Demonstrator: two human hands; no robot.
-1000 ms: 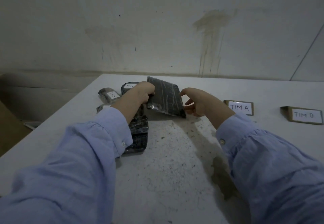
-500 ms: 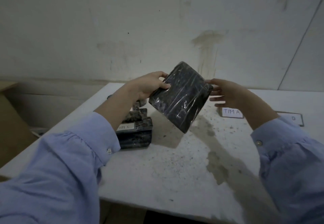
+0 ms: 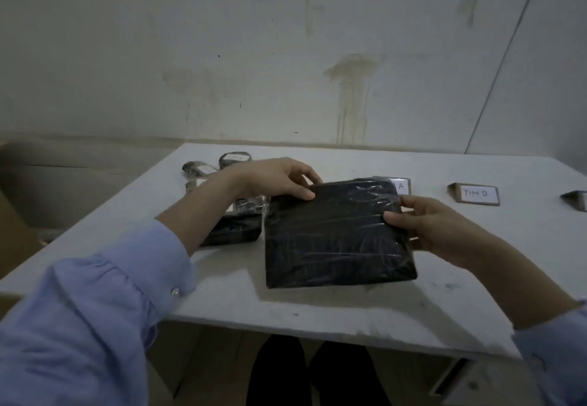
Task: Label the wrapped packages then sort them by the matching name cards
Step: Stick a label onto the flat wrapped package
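— Where's the parcel from where you stand?

— The black wrapped package (image 3: 336, 240) is left of the TIM D card (image 3: 475, 194) and nearer the person, held over the table (image 3: 317, 307) between both hands. Its far corner covers most of the card ending in A (image 3: 401, 186), the next card left of TIM D.

— Gripped, or just steadied?

— Gripped. The left hand (image 3: 273, 180) has the far corner on the side away from the TIM D card, thumb pressed on the top face. The right hand (image 3: 435, 231) pinches the edge facing the TIM D card, thumb on top, with its fingers underneath and out of my sight.

— Lying flat?

— Tilted, top face towards the person. I can't tell whether the near edge touches the table.

— Any label?

— None on the face I can see. The labelled packages (image 3: 235, 159) lie farther left again from the TIM D card, beyond the left wrist.

— So which way does it go?

— It's nearly square, the slightly longer side running hand to hand, in line with the cards. I'd guess it needs a label first. After that, the right hand is the nearer one to carry it towards the TIM D card.
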